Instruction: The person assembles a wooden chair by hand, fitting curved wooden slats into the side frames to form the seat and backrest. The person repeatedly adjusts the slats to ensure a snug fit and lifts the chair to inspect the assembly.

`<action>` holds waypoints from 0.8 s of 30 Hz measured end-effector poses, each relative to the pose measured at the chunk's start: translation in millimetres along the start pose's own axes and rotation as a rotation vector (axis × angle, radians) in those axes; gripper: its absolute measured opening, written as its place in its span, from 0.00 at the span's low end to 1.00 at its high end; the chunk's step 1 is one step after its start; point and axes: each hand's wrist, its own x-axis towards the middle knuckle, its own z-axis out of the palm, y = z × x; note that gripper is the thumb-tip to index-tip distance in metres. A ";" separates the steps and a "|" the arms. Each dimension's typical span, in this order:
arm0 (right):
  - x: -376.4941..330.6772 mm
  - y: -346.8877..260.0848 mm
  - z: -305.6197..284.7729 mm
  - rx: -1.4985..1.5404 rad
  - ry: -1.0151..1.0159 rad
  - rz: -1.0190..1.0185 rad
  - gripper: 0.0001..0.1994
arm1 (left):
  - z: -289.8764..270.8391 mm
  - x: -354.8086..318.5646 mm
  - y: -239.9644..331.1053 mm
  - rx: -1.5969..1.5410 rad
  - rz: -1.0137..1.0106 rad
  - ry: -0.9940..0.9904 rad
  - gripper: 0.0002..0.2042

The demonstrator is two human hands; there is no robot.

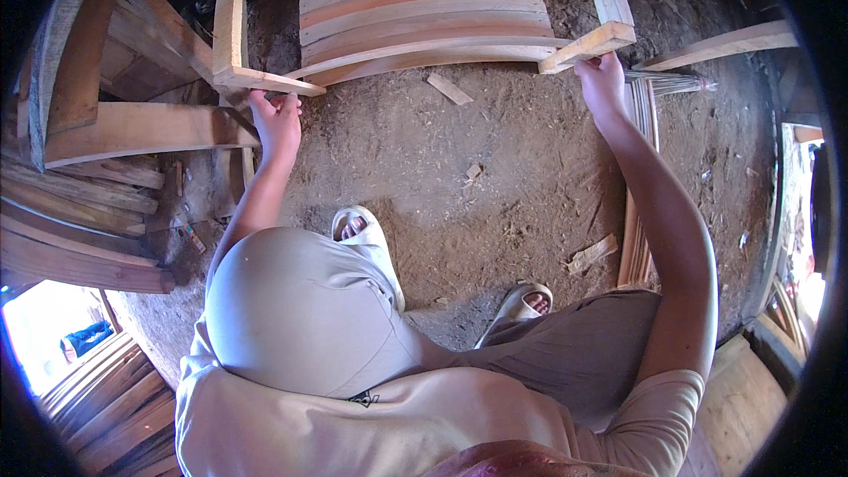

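Observation:
A bare wooden bench frame [424, 4] stands at the far side, with pale slats across its middle and an angled end on each side. My left hand [278, 124] has its fingers closed at the lower edge of the left end piece [278, 81]. Over on the right, my right hand [602, 88] grips the underside of the right end piece [590, 46]. Both arms reach forward and apart. The wood partly hides the fingertips of each hand.
Wooden frames [150, 132] and stacked boards [79, 238] crowd the left. A bundle of thin strips [638, 212] lies on the dirt floor under my right arm. Wood scraps [450, 88] and another scrap [592, 253] lie about. My sandalled feet are close below.

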 end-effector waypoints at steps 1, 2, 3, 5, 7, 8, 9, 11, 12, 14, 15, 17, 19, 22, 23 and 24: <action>0.9 1.9 -0.1 0.002 -0.004 -0.015 0.18 | 0.9 -0.7 1.5 0.004 0.005 0.006 0.17; 0.9 1.6 -0.2 0.005 -0.008 -0.030 0.18 | 0.8 -0.7 1.4 -0.012 0.005 0.005 0.17; 1.1 1.2 -0.8 0.004 -0.015 -0.014 0.18 | 0.5 -0.6 1.0 -0.029 0.005 0.005 0.17; 1.3 -0.3 -2.0 0.004 -0.029 0.019 0.18 | -0.1 -0.3 0.8 -0.040 -0.002 0.003 0.17; -0.9 -1.7 -1.0 0.043 -0.007 0.005 0.15 | -0.7 0.3 1.0 -0.028 -0.015 0.002 0.17; -1.2 -2.1 -1.1 0.062 0.005 -0.003 0.14 | -0.5 -0.4 2.7 -0.029 -0.013 0.006 0.18; 0.8 -0.3 -2.9 0.128 0.001 0.034 0.14 | -0.5 -1.5 4.5 -0.029 -0.011 0.009 0.19; 4.5 0.3 -6.5 0.260 -0.010 0.109 0.15 | -1.0 -1.5 7.7 -0.043 -0.019 0.024 0.20; 4.8 -1.9 -8.1 0.293 -0.015 0.137 0.17 | -1.9 -0.9 8.6 -0.057 -0.027 0.036 0.19; 6.5 -11.2 -16.7 0.358 -0.024 0.193 0.21 | -4.8 0.3 11.0 -0.085 -0.021 0.053 0.19; 6.4 -16.6 -19.9 0.357 -0.026 0.187 0.20 | -7.2 1.0 12.9 -0.099 -0.006 0.058 0.18; 5.5 -27.3 -26.1 0.354 -0.026 0.172 0.20 | -8.7 -1.1 25.9 -0.127 -0.002 0.057 0.18; 2.2 -37.5 -28.9 0.390 0.026 0.151 0.20 | -9.1 -2.1 31.9 -0.148 0.027 0.065 0.18; -4.3 -56.2 -30.4 0.449 0.113 0.121 0.19 | -9.4 -2.7 41.5 -0.193 0.036 0.083 0.16; -6.1 -62.2 -30.5 0.469 0.141 0.111 0.20 | -9.9 -3.0 45.8 -0.208 0.033 0.090 0.15; -7.9 -67.7 -30.9 0.474 0.142 0.099 0.20 | -10.6 -3.2 50.8 -0.208 0.055 0.101 0.16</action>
